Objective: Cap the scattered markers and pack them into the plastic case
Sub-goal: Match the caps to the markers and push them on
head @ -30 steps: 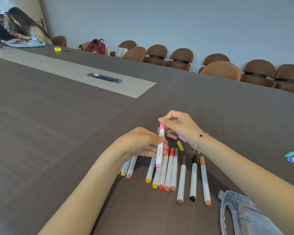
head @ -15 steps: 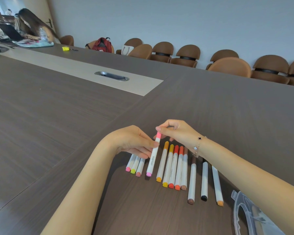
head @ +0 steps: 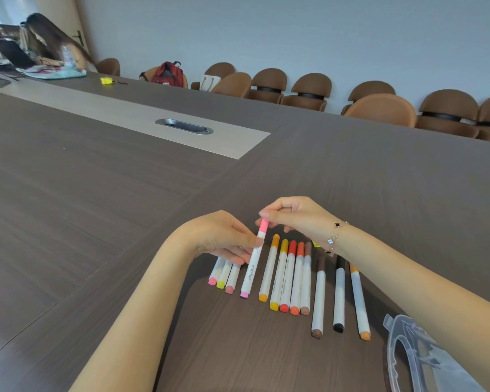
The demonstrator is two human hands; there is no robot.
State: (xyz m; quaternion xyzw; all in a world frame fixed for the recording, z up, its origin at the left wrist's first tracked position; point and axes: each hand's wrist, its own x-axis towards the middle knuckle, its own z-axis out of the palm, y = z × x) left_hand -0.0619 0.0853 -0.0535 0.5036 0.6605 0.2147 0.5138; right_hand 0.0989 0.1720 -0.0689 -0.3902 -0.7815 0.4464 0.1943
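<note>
holding the pink marker (head: 251, 267) at the centre of the frame, tilted, lower end touching the dark table (head: 96, 210). left hand (head: 224, 236) gripping the white barrel with curled fingers; right hand (head: 292, 215) pinching the pink cap (head: 263, 226) at the upper end. lying side by side just below the hands: three markers (head: 224, 277) partly under the left hand, then a row of capped markers (head: 289, 275) in yellow, orange, red and brown, then three more (head: 338, 295) a bit apart to the right. clear plastic case (head: 425, 360) at the lower right corner, near the last marker. wearing a bracelet (head: 334, 236) on the right wrist. brown chairs (head: 309, 89) along the wall in the upper part.
</note>
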